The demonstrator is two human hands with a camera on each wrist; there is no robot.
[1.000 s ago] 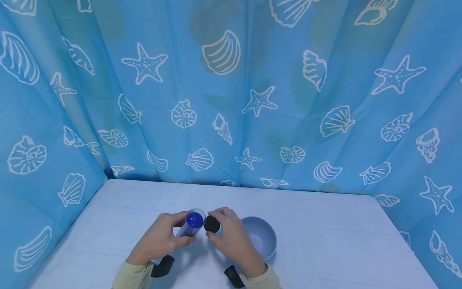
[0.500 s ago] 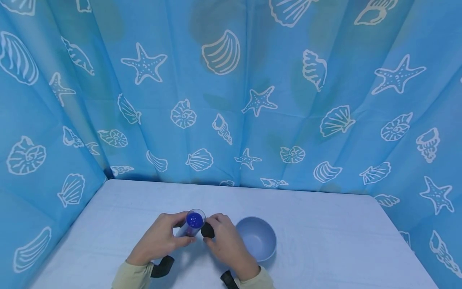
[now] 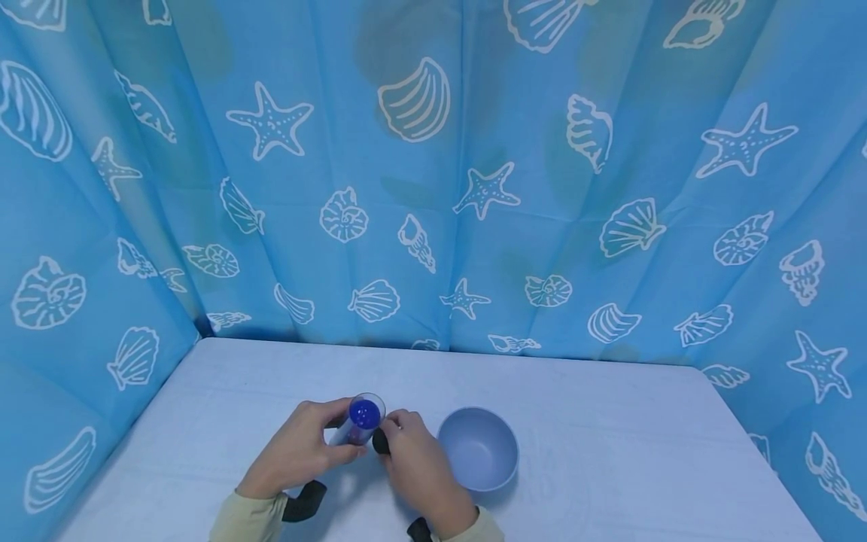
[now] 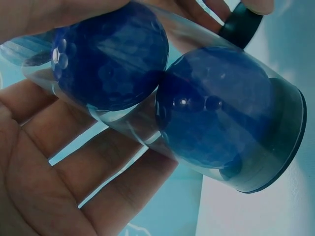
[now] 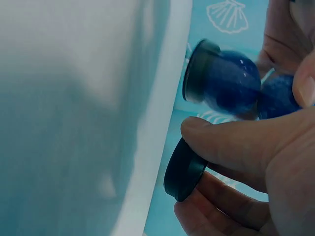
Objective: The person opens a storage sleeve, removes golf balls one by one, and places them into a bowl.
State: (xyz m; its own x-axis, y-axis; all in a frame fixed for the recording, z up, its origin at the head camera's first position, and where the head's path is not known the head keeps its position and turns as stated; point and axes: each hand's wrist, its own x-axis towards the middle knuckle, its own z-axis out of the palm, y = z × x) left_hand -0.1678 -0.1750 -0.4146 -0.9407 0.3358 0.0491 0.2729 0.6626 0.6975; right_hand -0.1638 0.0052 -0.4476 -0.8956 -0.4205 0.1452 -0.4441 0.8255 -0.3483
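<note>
My left hand [image 3: 305, 444] grips a clear plastic tube [image 3: 366, 427] with its fingers and thumb around the side. Two dark blue dimpled balls, like golf balls, lie end to end inside; one ball [image 4: 214, 108] sits against the black cap [image 4: 280, 137] at the far end. At the tube's uncovered top a blue ball [image 3: 364, 413] shows just below the rim. Close beside the tube, my right hand [image 3: 423, 459] pinches a loose black lid [image 5: 184, 169] between thumb and fingers. The lid is tilted on edge, apart from the tube's capped end in the right wrist view.
A round blue-grey bowl [image 3: 497, 478] stands on the white-covered table [image 3: 609, 436], right of my right hand. Behind and to the left hangs a blue curtain [image 3: 433, 226] printed with white shells and starfish. Black straps [image 3: 305, 501] sit at my wrists.
My right hand has moved left and a little down with the lid, which has turned more edge-on. More of the bowl now shows. The left hand and tube have stayed nearly still.
</note>
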